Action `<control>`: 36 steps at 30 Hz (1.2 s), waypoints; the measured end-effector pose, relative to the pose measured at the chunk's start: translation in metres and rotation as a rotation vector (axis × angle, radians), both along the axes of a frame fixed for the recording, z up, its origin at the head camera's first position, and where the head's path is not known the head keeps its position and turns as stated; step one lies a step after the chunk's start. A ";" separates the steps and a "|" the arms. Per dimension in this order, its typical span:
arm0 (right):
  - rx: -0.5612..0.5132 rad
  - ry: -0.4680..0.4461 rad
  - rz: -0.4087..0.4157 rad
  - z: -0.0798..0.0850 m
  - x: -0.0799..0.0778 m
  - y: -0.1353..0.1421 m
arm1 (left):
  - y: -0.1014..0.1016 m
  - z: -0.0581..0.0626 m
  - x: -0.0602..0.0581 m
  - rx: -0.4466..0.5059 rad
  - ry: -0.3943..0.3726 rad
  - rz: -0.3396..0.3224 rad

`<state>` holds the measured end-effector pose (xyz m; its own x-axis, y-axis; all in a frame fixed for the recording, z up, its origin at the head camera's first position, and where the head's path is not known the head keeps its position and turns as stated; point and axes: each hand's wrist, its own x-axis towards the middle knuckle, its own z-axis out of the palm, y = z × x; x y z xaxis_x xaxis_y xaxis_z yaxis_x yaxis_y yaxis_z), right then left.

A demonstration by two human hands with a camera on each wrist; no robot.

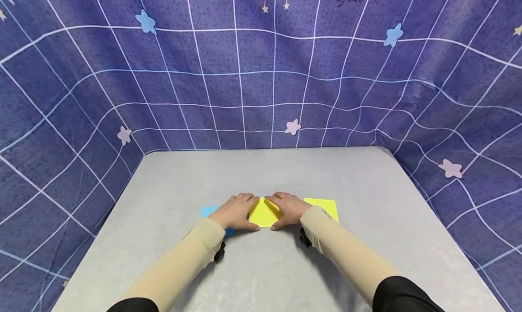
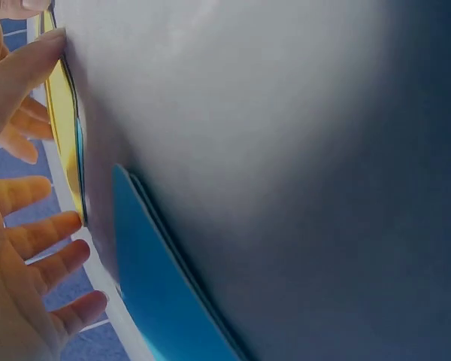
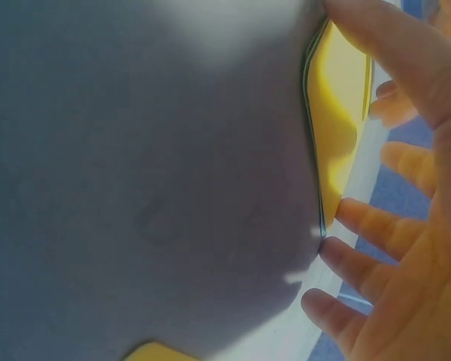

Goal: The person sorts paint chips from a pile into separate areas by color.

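A yellow rectangular card (image 1: pixel 264 214) lies between both hands in the middle of the table. My left hand (image 1: pixel 236 212) holds its left side, thumb at the near edge and fingers toward the far edge. On the opposite side, my right hand (image 1: pixel 290 209) grips it in the same way. The right wrist view shows the yellow card (image 3: pixel 335 113) with thin dark and bluish edges beneath it, like stacked layers. Blue cards (image 2: pixel 158 263), with at least two edges visible, lie under my left wrist. Another yellow card (image 1: pixel 327 207) is partly covered by my right wrist.
The pale grey table (image 1: pixel 261 171) extends around the cards. A purple curtain (image 1: pixel 220 90) with grid lines and stars hangs behind it and at both sides.
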<state>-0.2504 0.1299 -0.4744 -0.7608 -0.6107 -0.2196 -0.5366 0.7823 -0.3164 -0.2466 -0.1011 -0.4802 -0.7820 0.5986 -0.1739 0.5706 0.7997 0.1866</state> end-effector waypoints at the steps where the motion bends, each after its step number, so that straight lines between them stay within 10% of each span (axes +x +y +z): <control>1: 0.003 -0.001 0.000 0.000 0.000 0.000 | 0.000 0.000 0.000 0.003 0.000 0.000; 36: -0.009 0.004 -0.016 -0.004 0.001 -0.001 | -0.002 -0.009 0.000 0.103 0.017 -0.002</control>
